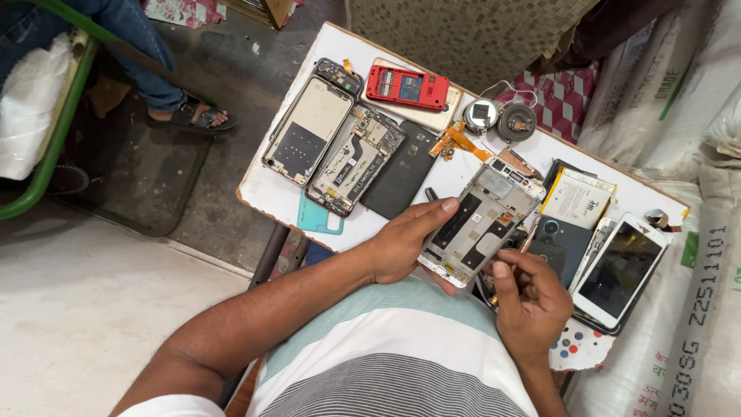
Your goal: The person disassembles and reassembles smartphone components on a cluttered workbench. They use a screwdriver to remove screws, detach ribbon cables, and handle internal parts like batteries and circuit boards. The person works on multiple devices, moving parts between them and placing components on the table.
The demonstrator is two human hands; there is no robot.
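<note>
My left hand (405,239) holds an opened white phone frame (482,220) by its left edge, thumb along the side, above the white table (266,193). My right hand (529,297) is at the frame's lower right edge, fingers pinched on a thin tool (527,238) whose tip meets the frame. The frame's inner plates and cut-outs face up.
On the table lie two more opened phone frames (309,127) (356,158), a black back cover (401,170), a red small phone (407,86), two round parts (498,117), a battery (575,197), a white phone (621,266). Sacks stand at right. Another person's sandalled foot (193,116) is at upper left.
</note>
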